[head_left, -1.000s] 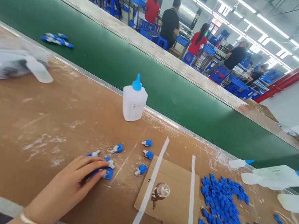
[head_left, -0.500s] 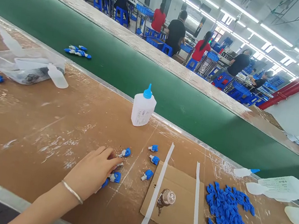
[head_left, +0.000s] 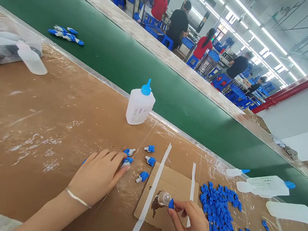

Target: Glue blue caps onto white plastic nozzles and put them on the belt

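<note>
My right hand (head_left: 194, 225) pinches a small blue plastic piece (head_left: 171, 203) between thumb and forefinger. It holds the piece at the right side of a small clear cup (head_left: 164, 198), which stands on a taped-down cardboard sheet (head_left: 181, 185). My left hand (head_left: 100, 174) rests low over the table, thumb and forefinger closed on a blue-and-white piece (head_left: 127, 162). Just beyond its fingertips lies another blue-and-white piece (head_left: 130, 151). Several more lie between my left hand and the cardboard, one being the nearest blue-and-white piece (head_left: 142, 177).
A white bottle with a blue nozzle (head_left: 140, 108) stands by the green conveyor belt (head_left: 107, 62). Right of the cardboard spreads a heap of blue pieces (head_left: 218, 207). Bottles, among them a labelled one (head_left: 268, 185), lie at right. A clear bag (head_left: 6, 48) sits at left.
My right hand has come left from the blue heap to the cup with a blue piece. My left hand now grips a blue-and-white piece. The view has shifted right.
</note>
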{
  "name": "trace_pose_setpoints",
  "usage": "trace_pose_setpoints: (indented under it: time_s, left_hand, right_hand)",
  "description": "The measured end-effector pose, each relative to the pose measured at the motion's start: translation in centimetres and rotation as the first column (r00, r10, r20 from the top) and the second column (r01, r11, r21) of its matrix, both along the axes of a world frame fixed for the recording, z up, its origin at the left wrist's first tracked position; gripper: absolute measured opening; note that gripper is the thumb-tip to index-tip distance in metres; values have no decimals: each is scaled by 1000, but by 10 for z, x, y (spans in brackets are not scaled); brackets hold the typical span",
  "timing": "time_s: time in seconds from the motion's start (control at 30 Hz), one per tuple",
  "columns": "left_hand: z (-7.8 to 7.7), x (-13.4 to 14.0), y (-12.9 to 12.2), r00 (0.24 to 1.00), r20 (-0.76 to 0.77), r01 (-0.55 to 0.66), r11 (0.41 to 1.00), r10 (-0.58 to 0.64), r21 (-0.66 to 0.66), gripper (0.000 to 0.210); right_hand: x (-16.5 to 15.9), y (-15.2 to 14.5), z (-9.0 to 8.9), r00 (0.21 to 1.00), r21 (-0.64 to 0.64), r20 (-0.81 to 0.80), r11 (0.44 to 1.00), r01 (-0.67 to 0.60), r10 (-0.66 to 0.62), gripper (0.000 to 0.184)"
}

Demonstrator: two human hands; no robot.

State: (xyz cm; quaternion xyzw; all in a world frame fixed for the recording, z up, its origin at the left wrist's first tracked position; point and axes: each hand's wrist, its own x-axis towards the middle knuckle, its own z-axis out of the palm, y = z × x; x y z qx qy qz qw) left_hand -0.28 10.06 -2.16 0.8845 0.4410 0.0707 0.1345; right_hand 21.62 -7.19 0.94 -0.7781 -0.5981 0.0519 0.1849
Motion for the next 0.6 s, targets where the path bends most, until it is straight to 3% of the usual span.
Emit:
trace_pose_setpoints:
  time_s: [0.13,0.3,0.37,0.43,0.5,0.53,0.6]
  left_hand:
    - [-5,10,4,999,-12,-39,999,39,9,29]
    - [-5,20,1,1000,-3,-17,999,16,-45,25]
    - [-4,21,-1,996,85,2,994,7,-109,23]
    - [-2,20,-5,956,293,47,975,20,-219,19]
    - [0,19,-13,849,519,128,916,97,-381,16]
    - [2,19,-18,782,600,187,854,170,-485,17]
    - [3,20,-31,676,647,317,654,352,-687,27]
  right_hand:
    - [-1,19,0,996,-108,33,991,-79,83,15]
    - [-7,32,5,991,-112,123,993,-41,55,17]
    - [-7,34,8,989,-120,140,992,-40,56,18]
    - [-4,32,13,992,-134,110,990,-42,57,18]
    - [1,27,18,999,-133,-9,990,-36,35,16]
    - [3,23,20,995,-126,-99,992,-23,11,15]
    - [5,14,22,950,-108,-306,994,32,-63,18]
